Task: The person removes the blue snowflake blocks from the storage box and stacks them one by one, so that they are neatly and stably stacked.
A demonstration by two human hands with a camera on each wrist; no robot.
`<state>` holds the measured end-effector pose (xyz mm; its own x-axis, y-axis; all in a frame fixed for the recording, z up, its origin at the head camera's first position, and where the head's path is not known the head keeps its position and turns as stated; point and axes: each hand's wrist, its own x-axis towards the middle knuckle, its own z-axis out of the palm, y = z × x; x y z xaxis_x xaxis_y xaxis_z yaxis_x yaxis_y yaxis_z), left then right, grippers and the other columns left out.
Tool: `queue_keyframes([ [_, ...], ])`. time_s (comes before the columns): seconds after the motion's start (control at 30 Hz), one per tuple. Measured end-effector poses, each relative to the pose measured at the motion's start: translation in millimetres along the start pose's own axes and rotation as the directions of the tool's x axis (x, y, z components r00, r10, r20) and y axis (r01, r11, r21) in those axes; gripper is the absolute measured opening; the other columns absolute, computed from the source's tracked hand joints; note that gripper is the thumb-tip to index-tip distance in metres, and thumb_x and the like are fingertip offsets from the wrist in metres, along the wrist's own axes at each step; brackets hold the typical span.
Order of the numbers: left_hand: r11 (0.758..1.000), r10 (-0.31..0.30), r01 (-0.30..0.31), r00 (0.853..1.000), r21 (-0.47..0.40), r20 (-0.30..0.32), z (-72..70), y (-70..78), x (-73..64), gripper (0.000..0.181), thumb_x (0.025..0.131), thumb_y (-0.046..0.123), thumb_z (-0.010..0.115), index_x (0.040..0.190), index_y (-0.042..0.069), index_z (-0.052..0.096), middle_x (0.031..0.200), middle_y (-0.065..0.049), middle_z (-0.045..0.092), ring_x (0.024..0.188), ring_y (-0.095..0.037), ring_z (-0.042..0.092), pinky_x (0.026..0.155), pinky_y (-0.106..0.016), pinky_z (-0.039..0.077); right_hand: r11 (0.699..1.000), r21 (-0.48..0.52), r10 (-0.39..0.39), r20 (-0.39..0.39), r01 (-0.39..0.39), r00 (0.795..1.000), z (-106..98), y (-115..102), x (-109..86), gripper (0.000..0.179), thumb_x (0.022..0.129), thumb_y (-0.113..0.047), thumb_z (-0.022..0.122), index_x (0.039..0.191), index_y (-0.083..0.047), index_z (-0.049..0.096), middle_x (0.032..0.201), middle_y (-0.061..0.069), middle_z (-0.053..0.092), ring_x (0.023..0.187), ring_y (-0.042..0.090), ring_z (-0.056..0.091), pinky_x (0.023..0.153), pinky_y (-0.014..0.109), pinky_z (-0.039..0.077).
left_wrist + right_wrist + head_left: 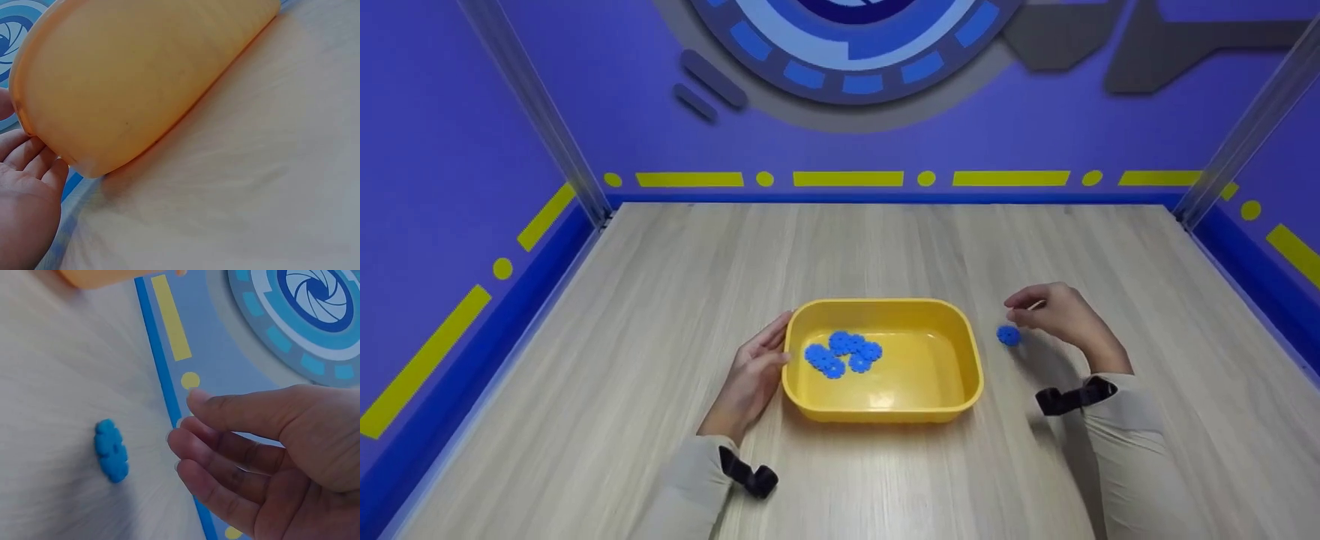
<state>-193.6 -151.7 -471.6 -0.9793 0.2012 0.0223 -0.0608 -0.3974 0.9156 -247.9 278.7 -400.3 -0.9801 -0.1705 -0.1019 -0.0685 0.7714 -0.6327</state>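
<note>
A yellow plastic tub (937,412) stands on the table, with several blue notched plastic discs (860,363) lying in its left half. My left hand (754,375) holds the tub's left end, thumb at the rim and fingers along the outer wall. Seen from the left wrist, the fingers (42,160) touch the tub wall (140,84). Right of the tub is a single blue notched disc (1009,335). Just beyond it is my right hand (1057,311), its fingers loosely bent with nothing between them. A gap separates these fingers (216,486) from the disc (111,451) in the right wrist view.
The wood-grain table (697,262) is bounded by blue wall panels (840,150) at the back and both sides. Metal posts (540,112) rise at the two back corners. Each wrist wears a black strap mount (746,472).
</note>
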Motion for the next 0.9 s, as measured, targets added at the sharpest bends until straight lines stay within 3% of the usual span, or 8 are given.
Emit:
queue_keyframes([
  [0.2,1.000,0.008,-0.008,1.000,0.004,0.006,-0.4,0.0,0.0,0.066,0.085,-0.010,0.045,0.149,-0.004,0.027,0.157,-0.018,0.024,0.145,-0.028,0.025,0.114,-0.033,0.032,0.999,-0.019,-0.051,-0.003,0.051,0.999,-5,-19,6.7,0.031,0.090,-0.018,0.065,0.115,0.000,0.067,0.105,0.018,0.068,0.092,0.031,0.065,0.081,0.040,0.056],
  [0.47,1.000,0.011,-0.011,1.000,0.017,-0.003,-0.7,-0.5,-0.8,0.067,0.084,-0.011,0.045,0.149,-0.005,0.027,0.158,-0.018,0.024,0.145,-0.028,0.025,0.113,-0.034,0.032,0.994,-0.041,-0.103,0.023,0.104,0.994,-3,-48,14.2,0.027,0.090,-0.018,0.066,0.112,-0.004,0.069,0.105,0.016,0.070,0.091,0.025,0.065,0.085,0.042,0.056],
  [0.67,1.000,0.005,-0.005,1.000,0.017,-0.002,0.0,0.4,-0.4,0.067,0.085,-0.010,0.045,0.149,-0.004,0.026,0.158,-0.017,0.024,0.145,-0.028,0.025,0.114,-0.033,0.031,0.982,-0.045,-0.180,0.065,0.184,0.981,1,-69,21.1,0.024,0.089,-0.015,0.067,0.110,-0.003,0.071,0.103,0.014,0.072,0.092,0.026,0.066,0.085,0.043,0.056],
  [0.9,1.000,0.016,-0.016,1.000,0.015,0.007,-0.7,0.2,-0.4,0.066,0.085,-0.009,0.048,0.148,-0.005,0.028,0.157,-0.019,0.024,0.145,-0.030,0.025,0.113,-0.032,0.033,0.971,-0.070,-0.219,0.142,0.230,0.965,13,-94,28.8,0.023,0.088,-0.013,0.068,0.109,-0.005,0.071,0.104,0.012,0.072,0.093,0.025,0.067,0.085,0.041,0.057],
])
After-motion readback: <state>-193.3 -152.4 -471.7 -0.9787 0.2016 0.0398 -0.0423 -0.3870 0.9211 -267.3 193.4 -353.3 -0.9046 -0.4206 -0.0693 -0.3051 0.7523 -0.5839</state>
